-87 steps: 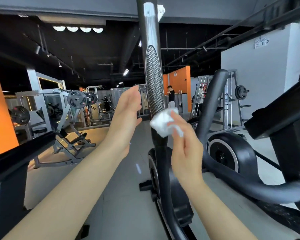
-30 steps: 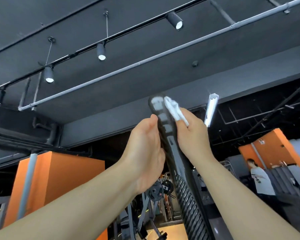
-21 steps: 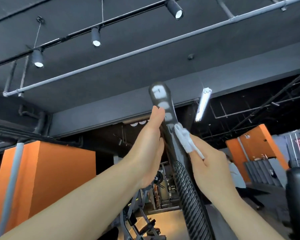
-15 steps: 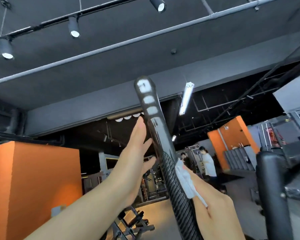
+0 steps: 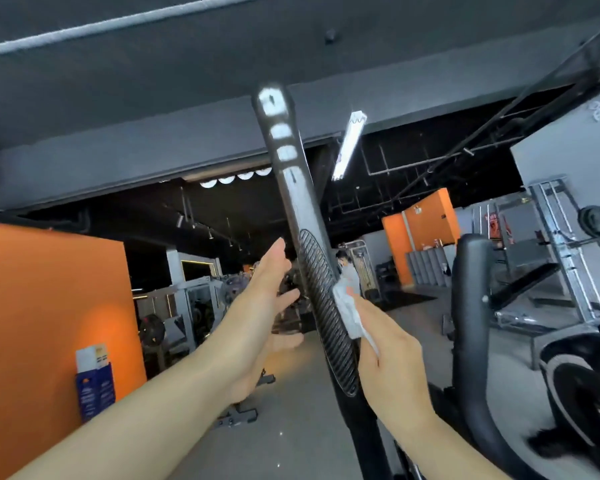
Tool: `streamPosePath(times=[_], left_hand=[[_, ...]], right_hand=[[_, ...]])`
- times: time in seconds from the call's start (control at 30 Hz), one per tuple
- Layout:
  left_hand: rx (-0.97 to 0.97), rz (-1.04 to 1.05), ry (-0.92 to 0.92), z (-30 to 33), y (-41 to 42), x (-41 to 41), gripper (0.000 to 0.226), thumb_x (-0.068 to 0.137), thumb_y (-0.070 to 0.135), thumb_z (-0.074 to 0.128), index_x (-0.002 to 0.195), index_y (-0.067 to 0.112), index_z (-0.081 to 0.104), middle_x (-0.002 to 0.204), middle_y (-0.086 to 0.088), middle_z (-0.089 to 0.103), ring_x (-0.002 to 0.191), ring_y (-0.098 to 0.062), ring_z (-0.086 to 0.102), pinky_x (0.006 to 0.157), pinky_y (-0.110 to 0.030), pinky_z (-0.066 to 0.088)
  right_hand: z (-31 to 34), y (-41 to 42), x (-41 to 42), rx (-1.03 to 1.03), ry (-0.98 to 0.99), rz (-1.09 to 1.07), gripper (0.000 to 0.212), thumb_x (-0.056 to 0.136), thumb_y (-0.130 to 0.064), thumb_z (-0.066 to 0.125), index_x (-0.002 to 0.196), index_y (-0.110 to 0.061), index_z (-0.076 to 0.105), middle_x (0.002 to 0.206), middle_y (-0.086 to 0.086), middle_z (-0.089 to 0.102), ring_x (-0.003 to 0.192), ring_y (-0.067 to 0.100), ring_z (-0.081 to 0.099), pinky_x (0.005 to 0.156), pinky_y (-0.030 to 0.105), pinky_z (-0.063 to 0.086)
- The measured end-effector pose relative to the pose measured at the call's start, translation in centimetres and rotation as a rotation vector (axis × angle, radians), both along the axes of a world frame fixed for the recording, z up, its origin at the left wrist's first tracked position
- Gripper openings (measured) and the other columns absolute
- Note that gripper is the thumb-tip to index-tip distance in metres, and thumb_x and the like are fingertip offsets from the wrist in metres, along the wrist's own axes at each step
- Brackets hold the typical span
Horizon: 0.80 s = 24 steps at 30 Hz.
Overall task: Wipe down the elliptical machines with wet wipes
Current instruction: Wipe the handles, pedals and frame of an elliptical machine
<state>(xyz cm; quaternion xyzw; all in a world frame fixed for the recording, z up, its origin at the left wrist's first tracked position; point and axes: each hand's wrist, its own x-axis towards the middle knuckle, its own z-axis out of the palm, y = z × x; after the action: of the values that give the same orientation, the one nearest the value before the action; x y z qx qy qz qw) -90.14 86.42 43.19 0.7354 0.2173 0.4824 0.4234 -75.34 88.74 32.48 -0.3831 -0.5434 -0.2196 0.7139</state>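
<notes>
Gym hall w/ a dark ceiling point(image 5: 153, 81) overhead, pipe running across it & a lit tube lamp point(image 5: 349, 145) hanging near centre. Grey floor point(image 5: 291, 410) below. Big orange wall point(image 5: 49, 323) at left w/ a blue poster holder point(image 5: 94, 386) on its front; smaller orange pillar point(image 5: 426, 233) far back right. Silver weight rack point(image 5: 565, 251) w/ a plate on it at right, more machines in the dim bkgd, a person point(image 5: 347, 271) standing far off beyond the handle.

Elliptical machine point(image 5: 575, 386) fills the lower right: black flywheel housing w/ a pale ring, plus a thick padded black upright point(image 5: 468, 306). Its tall moving handle point(image 5: 291, 188) rises from bottom centre, tilted left toward the top, glossy w/ light reflections up high; ribbed grip section point(image 5: 323, 306) sits in the mid part.

Left hand point(image 5: 264, 317) is raised just left of the handle, fingers straight & spread loosely, holding nothing; can't tell if it touches the bar. Right hand point(image 5: 388, 358) is on the handle's right side, fingers curled round a bunched white wet wipe point(image 5: 347, 313), pressing it against the right edge of the ribbed grip, about halfway along that section.
</notes>
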Motion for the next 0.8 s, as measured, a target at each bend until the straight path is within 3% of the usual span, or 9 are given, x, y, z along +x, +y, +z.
streamPosePath(times=[0.07,0.13,0.2,0.27,0.3,0.4,0.5,0.63,0.8], left_hand=[[-0.087,0.019,0.055,-2.1,0.0,0.3,0.030,0.090,0.069,0.035,0.117,0.061,0.046,0.134,0.024,0.048,0.119,-0.010,0.052,0.095,-0.052,0.047],[-0.130,0.028,0.115,-4.7,0.5,0.5,0.043,0.092,0.069,0.031,0.132,0.058,0.040,0.145,0.022,0.043,0.124,-0.009,0.048,0.101,-0.051,0.043],[-0.184,0.031,0.178,-6.6,0.9,0.6,0.055,0.088,0.072,0.028,0.140,0.055,0.034,0.152,0.020,0.036,0.126,-0.007,0.042,0.105,-0.050,0.037],[-0.237,0.008,0.214,-8.0,1.0,0.5,0.050,0.089,0.070,0.026,0.137,0.056,0.036,0.153,0.017,0.036,0.127,-0.009,0.044,0.110,-0.051,0.034],[-0.244,-0.010,0.224,-8.5,0.9,0.6,0.043,0.090,0.069,0.026,0.130,0.058,0.039,0.152,0.016,0.039,0.128,-0.011,0.046,0.112,-0.050,0.033],[-0.249,-0.056,0.215,-9.3,0.0,0.9,0.027,0.092,0.065,0.027,0.110,0.058,0.045,0.149,0.013,0.043,0.127,-0.014,0.049,0.117,-0.047,0.029],[-0.243,-0.115,0.151,-10.0,0.0,1.0,0.047,0.093,0.064,0.028,0.137,0.053,0.038,0.157,0.010,0.034,0.139,-0.016,0.040,0.118,-0.045,0.024],[-0.284,-0.171,0.119,-11.6,0.8,0.4,0.062,0.093,0.063,0.028,0.151,0.040,0.030,0.157,0.007,0.036,0.142,-0.016,0.037,0.115,-0.044,0.027],[-0.305,-0.217,0.158,-15.1,1.4,0.5,0.060,0.092,0.065,0.025,0.148,0.045,0.033,0.143,0.013,0.054,0.133,-0.012,0.049,0.117,-0.050,0.028]], right_hand=[[-3.4,-0.4,-0.4,-0.061,0.057,-0.015,0.072,0.073,0.012,0.037,0.125,-0.029,0.063,0.118,-0.026,0.059,0.112,-0.022,0.048,0.098,0.002,0.032],[-7.2,-0.7,-0.7,-0.142,0.134,-0.023,0.073,0.074,0.007,0.038,0.128,-0.039,0.054,0.111,-0.029,0.061,0.101,-0.023,0.051,0.094,0.005,0.038],[-10.5,-1.4,-0.8,-0.217,0.187,-0.074,0.070,0.076,0.003,0.042,0.123,-0.048,0.054,0.096,-0.038,0.059,0.083,-0.022,0.052,0.084,0.021,0.047],[-12.3,-2.3,-0.7,-0.263,0.191,-0.094,0.061,0.081,0.006,0.048,0.102,-0.049,0.061,0.075,-0.044,0.049,0.067,-0.021,0.046,0.077,0.030,0.043],[-12.1,-2.8,-0.6,-0.266,0.193,-0.081,0.065,0.083,0.011,0.051,0.094,-0.052,0.064,0.074,-0.046,0.049,0.069,-0.022,0.047,0.078,0.030,0.044],[-7.8,-3.8,-0.7,-0.134,0.182,0.016,0.064,0.085,0.009,0.042,0.125,-0.039,0.057,0.107,-0.048,0.055,0.107,-0.025,0.048,0.098,0.015,0.040],[-3.3,-3.2,-0.1,-0.007,0.024,-0.042,0.063,0.079,0.015,0.038,0.132,-0.013,0.059,0.140,-0.009,0.048,0.135,0.010,0.044,0.115,0.023,0.030],[-7.0,-1.0,-0.2,-0.089,-0.224,-0.062,0.043,0.094,-0.002,0.036,0.130,-0.004,0.060,0.146,0.007,0.037,0.139,0.016,0.031,0.118,0.021,0.022],[-15.8,-1.4,-1.1,-0.179,-0.131,-0.171,0.049,0.089,0.005,0.032,0.126,-0.005,0.063,0.141,0.010,0.043,0.135,0.008,0.037,0.112,0.022,0.033]])
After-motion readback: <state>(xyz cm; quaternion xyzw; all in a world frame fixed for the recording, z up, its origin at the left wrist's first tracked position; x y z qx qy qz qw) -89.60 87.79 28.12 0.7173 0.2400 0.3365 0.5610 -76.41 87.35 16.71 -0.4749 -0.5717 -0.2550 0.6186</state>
